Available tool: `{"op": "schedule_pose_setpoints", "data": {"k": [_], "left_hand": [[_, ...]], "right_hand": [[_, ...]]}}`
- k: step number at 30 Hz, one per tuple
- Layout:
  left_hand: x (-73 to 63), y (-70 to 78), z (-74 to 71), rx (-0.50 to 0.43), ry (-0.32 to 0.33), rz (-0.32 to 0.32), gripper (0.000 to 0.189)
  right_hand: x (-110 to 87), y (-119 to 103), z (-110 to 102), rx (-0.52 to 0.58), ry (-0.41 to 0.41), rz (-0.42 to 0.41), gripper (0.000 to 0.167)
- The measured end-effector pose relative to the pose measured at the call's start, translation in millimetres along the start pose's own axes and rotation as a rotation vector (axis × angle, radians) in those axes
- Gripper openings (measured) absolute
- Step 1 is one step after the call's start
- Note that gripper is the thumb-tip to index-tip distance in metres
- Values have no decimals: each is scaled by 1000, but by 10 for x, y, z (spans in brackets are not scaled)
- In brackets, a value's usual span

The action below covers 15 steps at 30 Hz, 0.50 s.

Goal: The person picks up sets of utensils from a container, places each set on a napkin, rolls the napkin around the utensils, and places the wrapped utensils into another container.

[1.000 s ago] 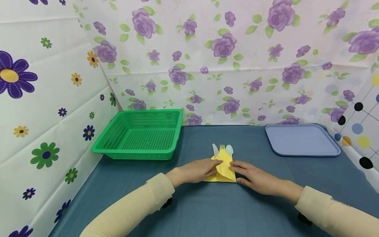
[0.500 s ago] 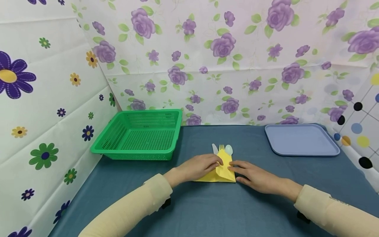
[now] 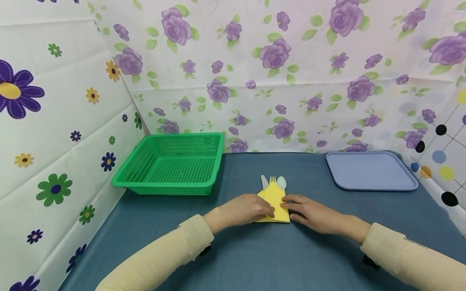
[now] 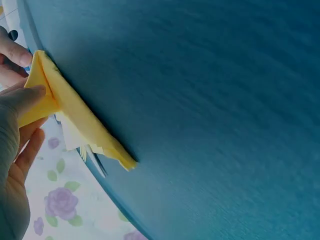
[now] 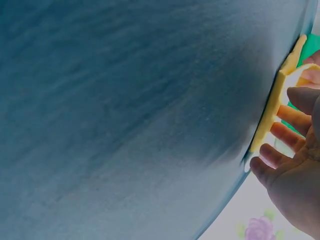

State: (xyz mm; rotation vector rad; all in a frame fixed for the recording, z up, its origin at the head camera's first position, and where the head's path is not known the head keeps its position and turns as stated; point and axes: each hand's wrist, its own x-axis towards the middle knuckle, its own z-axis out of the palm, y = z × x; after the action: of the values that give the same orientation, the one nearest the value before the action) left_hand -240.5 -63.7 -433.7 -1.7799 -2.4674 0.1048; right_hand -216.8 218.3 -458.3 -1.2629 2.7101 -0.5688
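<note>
A folded yellow napkin point(image 3: 274, 197) lies on the blue cloth, with a pale plastic knife point(image 3: 264, 182), a yellow fork point(image 3: 272, 179) and a pale green spoon point(image 3: 281, 182) sticking out of its far end. My left hand point(image 3: 244, 209) reaches in from the left and pinches a raised flap of the napkin; in the left wrist view its thumb point(image 4: 34, 95) lies on the flap, with fingers behind. Fairly straight fingertips of my right hand point(image 3: 316, 215) touch the napkin's right edge. The lower parts of the cutlery are hidden inside the napkin.
Back left stands a green perforated plastic basket point(image 3: 182, 169). Toward the back right lies a light blue tray point(image 3: 372, 170). Flower-patterned sheets point(image 3: 251, 105) hang behind and at the left of the table.
My left hand first lifted a little, baring more of the napkin's left side, then came down and toward me, covering that side again. The right hand stays at the right edge.
</note>
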Motion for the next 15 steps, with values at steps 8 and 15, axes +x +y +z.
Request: {"op": "schedule_pose_setpoints", "data": {"k": [8, 15], "left_hand": [[-59, -23, 28, -2, -68, 1, 30], [-77, -56, 69, -77, -22, 3, 24]], "right_hand": [[67, -43, -10, 27, -32, 72, 39], [135, -33, 3, 53, -10, 68, 33]]}}
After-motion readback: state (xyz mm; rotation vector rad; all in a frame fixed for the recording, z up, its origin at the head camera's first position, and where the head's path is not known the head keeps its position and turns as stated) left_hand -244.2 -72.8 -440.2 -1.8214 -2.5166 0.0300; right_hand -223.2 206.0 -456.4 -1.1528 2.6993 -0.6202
